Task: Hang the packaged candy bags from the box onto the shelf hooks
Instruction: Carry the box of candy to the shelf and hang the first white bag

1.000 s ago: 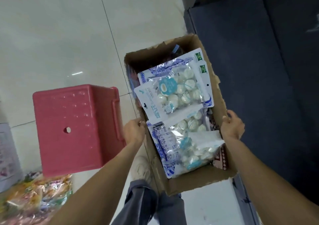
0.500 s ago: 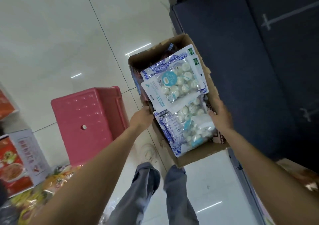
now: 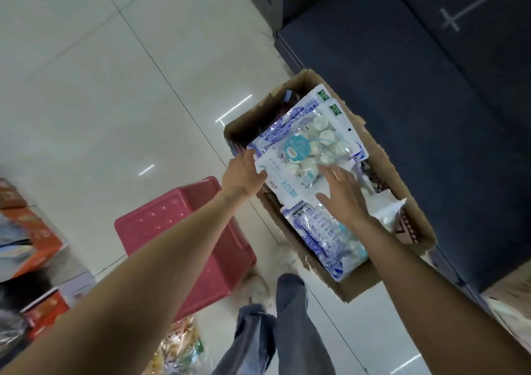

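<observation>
Tiled floor (image 3: 120,92) under pink stool (image 3: 184,242)

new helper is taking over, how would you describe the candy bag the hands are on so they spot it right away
Find the open cardboard box on the floor beside the pink stool. The bag is the top one at the box's far end, left hand at its edge, right hand open above it. Unlike the lower bag nearer the feet, it shows a round teal label.

open brown cardboard box (image 3: 408,179) on pale floor, white-and-blue clear-window candy bags of round pale sweets inside it, top bag (image 3: 307,147) flat at box's far end, another bag (image 3: 324,236) near end
</observation>
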